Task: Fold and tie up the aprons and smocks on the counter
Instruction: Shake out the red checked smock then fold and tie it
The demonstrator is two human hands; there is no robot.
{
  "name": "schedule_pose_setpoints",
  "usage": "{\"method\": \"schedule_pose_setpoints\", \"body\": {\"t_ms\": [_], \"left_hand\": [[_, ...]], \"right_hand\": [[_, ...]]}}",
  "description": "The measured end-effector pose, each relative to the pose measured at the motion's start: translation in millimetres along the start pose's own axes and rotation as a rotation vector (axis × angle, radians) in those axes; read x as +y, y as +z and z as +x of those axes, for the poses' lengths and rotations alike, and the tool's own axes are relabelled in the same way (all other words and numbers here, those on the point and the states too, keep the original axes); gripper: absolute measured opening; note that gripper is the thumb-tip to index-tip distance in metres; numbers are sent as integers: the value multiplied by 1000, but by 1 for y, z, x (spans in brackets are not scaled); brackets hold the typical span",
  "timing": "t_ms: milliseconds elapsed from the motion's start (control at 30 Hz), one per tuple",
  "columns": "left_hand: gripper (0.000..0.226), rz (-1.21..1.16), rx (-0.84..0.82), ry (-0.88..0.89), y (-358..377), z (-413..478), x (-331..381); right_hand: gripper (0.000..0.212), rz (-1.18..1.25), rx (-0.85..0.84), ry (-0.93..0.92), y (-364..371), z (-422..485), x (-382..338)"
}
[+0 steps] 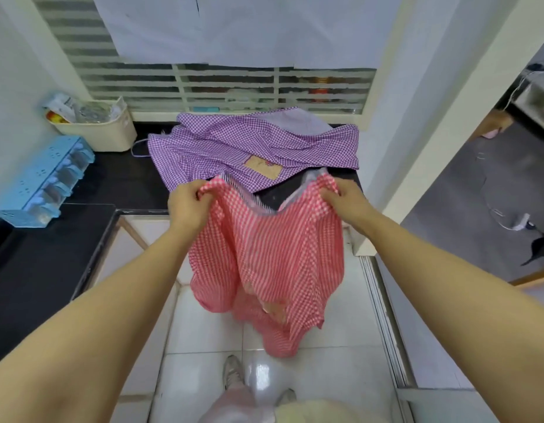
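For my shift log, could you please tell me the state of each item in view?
red checked smock: unfolded, held up, hanging free.
purple checked smock: unfolded, lying crumpled on the counter.
left grip: pinches the red smock's top edge.
right grip: pinches the same edge.
cream basket: upright, filled.

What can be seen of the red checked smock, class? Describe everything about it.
The red checked smock is thin, crumpled red-and-white gingham cloth with a grey striped lining showing at its top edge. It hangs unfolded in front of the counter, down toward the tiled floor. The left hand and right hand pinch its top corners.
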State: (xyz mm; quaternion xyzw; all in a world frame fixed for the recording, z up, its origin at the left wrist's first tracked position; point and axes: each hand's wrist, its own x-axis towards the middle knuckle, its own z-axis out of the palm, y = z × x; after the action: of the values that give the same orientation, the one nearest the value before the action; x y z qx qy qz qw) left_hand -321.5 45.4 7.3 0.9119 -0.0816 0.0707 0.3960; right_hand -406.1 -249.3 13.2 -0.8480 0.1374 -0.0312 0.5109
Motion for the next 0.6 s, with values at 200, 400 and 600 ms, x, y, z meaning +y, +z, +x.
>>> {"method": "schedule_pose_setpoints", "body": {"t_ms": [200, 400, 600], "left_hand": [[14, 216, -381, -59, -5, -12, -13], [25, 101, -408, -125, -11, -14, -8], [13, -201, -539, -240, -12, -18, -1]], "right_hand": [[17, -344, -544, 76, -1, -8, -3], [23, -234, -455, 92, -3, -10, -1], [9, -93, -319, 83, -8, -12, 5]]}}
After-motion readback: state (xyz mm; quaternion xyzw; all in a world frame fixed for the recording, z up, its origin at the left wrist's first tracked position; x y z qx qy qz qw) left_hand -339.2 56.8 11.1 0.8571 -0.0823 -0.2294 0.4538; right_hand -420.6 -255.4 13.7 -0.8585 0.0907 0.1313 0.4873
